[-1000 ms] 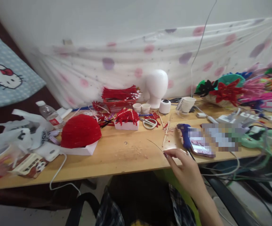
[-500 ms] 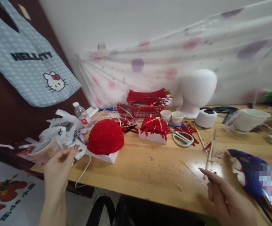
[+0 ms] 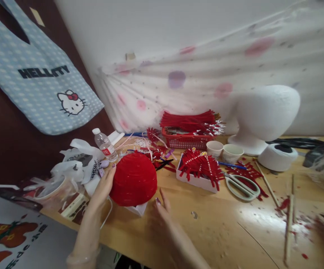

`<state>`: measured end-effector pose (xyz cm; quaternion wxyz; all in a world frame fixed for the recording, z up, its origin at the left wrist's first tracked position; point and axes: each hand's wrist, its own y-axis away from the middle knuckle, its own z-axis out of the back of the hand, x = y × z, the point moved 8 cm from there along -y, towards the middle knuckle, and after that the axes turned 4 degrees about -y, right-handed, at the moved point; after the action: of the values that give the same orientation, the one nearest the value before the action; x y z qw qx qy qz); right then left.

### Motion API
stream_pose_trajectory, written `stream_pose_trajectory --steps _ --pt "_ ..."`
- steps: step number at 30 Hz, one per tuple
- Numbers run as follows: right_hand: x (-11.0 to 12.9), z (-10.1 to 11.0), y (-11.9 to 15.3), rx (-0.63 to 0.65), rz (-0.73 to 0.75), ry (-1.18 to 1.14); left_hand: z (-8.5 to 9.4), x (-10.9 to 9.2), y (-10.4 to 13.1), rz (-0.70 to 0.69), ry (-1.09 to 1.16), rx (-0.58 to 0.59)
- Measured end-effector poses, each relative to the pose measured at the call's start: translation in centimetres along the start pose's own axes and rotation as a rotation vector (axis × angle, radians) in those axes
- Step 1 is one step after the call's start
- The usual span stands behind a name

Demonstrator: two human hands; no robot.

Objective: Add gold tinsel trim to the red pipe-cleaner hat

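Note:
A red domed cap (image 3: 134, 178), built of fuzzy rows, rests on a white box (image 3: 137, 210) at the left of the table. My left hand (image 3: 105, 185) lies along the cap's left side, its fingers stretched out and touching it; some of the fingers are hidden. Just off the cap's lower right side is my right hand (image 3: 163, 209), thumb and fingers apart, holding nothing. To the right, a second white box (image 3: 197, 182) bears a red fuzzy piece (image 3: 199, 166) trimmed with strings of beads.
Behind stands a red basket (image 3: 187, 142) full of red fuzzy stems. Rightward are two paper cups (image 3: 233, 154), scissors (image 3: 243, 188), a white foam head (image 3: 267, 112), a thread cone (image 3: 278, 157) and thin sticks (image 3: 289, 224). Plastic bags (image 3: 79, 157) and a bottle (image 3: 105, 145) are at left.
My left hand has moved right onto the cap's side. My right hand has come from the far right, leftward to beside the cap. The view has shifted and drawn closer.

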<state>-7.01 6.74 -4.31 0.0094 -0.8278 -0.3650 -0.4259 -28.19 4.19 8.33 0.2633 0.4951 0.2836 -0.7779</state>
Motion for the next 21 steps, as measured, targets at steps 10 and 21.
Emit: stream_pose_trajectory --steps 10,21 --pt "2.5 -1.3 1.2 0.02 0.198 0.084 -0.2 -1.9 1.2 0.0 0.087 0.065" --pt "8.0 7.4 5.7 -0.402 0.546 -0.032 -3.9 -2.6 12.4 0.136 0.569 -0.126"
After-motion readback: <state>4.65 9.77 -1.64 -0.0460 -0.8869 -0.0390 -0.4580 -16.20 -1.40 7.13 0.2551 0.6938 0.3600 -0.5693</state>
